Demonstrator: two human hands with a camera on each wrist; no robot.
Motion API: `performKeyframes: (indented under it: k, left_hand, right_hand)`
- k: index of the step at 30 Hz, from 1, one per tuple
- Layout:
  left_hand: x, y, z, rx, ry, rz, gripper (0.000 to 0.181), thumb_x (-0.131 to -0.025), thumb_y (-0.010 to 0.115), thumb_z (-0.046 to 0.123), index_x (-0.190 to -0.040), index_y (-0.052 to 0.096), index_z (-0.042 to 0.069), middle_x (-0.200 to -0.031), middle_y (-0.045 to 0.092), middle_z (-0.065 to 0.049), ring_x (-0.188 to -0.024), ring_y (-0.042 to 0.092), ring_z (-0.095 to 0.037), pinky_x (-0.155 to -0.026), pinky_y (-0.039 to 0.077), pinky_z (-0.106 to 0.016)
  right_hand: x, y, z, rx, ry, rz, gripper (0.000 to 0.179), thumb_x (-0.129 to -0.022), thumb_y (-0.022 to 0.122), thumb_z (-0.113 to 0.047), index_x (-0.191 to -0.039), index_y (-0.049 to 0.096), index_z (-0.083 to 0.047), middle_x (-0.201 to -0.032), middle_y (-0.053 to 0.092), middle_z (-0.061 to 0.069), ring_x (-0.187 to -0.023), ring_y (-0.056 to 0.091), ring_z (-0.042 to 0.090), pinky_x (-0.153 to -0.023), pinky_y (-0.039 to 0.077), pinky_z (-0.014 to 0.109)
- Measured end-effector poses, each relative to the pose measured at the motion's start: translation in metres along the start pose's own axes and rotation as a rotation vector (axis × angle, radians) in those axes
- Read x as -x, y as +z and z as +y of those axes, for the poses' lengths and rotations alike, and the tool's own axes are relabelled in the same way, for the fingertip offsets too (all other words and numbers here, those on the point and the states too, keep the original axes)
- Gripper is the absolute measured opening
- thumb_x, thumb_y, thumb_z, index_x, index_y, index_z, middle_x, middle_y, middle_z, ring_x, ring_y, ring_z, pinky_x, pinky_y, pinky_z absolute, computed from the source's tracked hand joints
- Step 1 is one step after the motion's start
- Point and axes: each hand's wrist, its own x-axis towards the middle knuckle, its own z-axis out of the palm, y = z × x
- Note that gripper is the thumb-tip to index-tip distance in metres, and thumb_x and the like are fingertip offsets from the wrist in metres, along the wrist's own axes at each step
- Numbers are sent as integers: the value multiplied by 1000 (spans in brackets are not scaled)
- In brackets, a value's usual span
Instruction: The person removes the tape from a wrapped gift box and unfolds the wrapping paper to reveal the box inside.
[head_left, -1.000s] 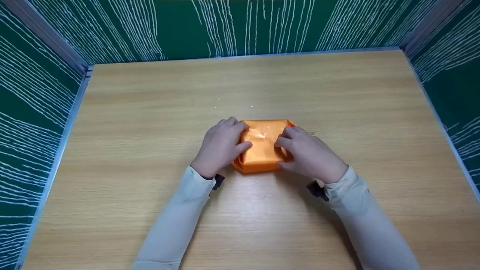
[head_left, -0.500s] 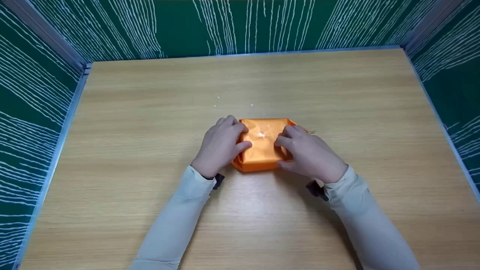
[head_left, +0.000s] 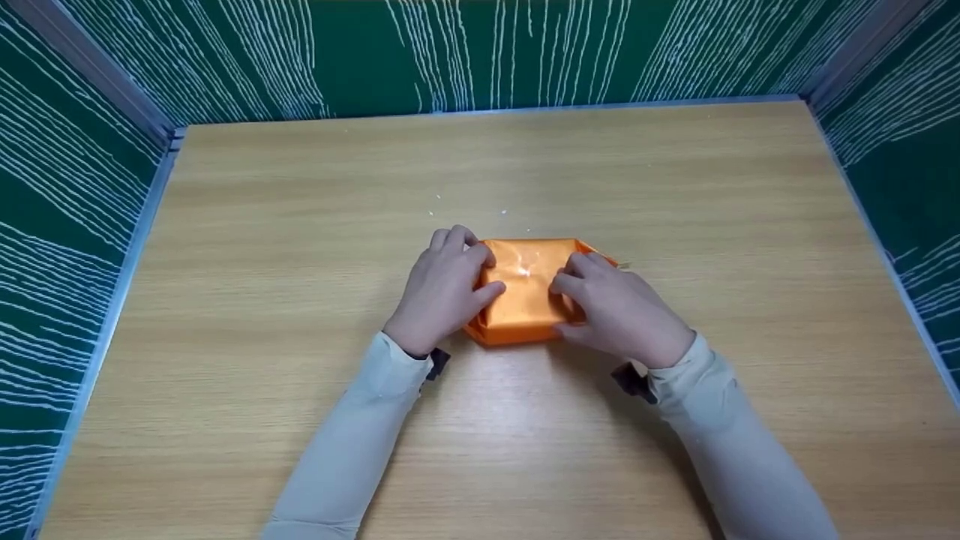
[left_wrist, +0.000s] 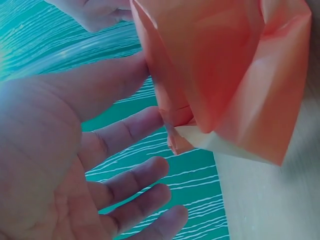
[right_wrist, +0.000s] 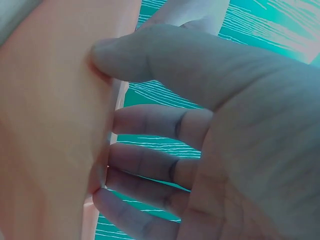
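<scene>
A box-shaped package in shiny orange wrapping paper (head_left: 525,300) lies mid-table. At its left end, the left hand (head_left: 442,289) touches the upper edge with thumb and index finger. The left wrist view shows the other left fingers spread away from the paper, beside a folded orange end flap (left_wrist: 265,120) with a pale underside. Over the package's right part, the right hand (head_left: 622,307) grips the near edge. In the right wrist view, its thumb (right_wrist: 122,60) presses the near side while its fingers reach over the top. The package's right end is partly hidden by this hand.
The wooden table (head_left: 262,225) is bordered by blue edging and green walls (head_left: 360,67) with white streaks. Several tiny white scraps (head_left: 504,212) lie beyond the package. Dark wrist cameras (head_left: 634,381) sit beneath the pale sleeves (head_left: 750,450).
The left index and middle fingers have lifted and extended slightly away from the person. The package and the right hand stay nearly in place.
</scene>
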Motion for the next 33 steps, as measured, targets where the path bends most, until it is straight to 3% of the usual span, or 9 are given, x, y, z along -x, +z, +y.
performKeyframes:
  k: [6,11,15,22,33]
  left_hand:
    - [-4,7,-3,15,1,32,27,-101,65,34,-115,67,11,-124,57,-8,-113,50,-28,-86,51,-39]
    - [-5,7,-3,46,-48,22,43,-101,65,45,-129,62,13,-114,60,-6,-103,51,-25,-80,49,-37]
    - [-4,6,-4,51,-45,-5,45,-100,65,48,-132,66,16,-105,63,-4,-96,53,-24,-77,48,-36]
    - [-3,6,-4,70,-27,-22,32,-98,71,41,-117,70,15,-96,61,-1,-91,54,-22,-75,48,-35]
    - [-6,12,-9,166,-53,-6,27,-99,69,41,-102,60,16,-86,55,2,-84,52,-19,-70,42,-32]
  right_hand:
    - [1,2,1,14,-30,27,35,-81,87,-25,-107,70,-10,-99,52,6,-91,49,25,-64,45,37]
    - [0,2,1,9,-17,14,38,-81,88,-27,-109,70,-10,-101,53,7,-93,49,26,-66,46,38]
    - [-1,2,-1,20,-5,-5,40,-81,89,-29,-112,70,-10,-104,54,7,-95,50,26,-69,48,39]
    - [-2,2,-1,24,15,-33,41,-83,87,-30,-115,70,-11,-107,55,8,-100,50,27,-74,50,42]
    - [-1,1,-1,24,-7,-22,39,-82,88,-28,-111,67,-11,-102,51,6,-97,48,26,-70,47,39]
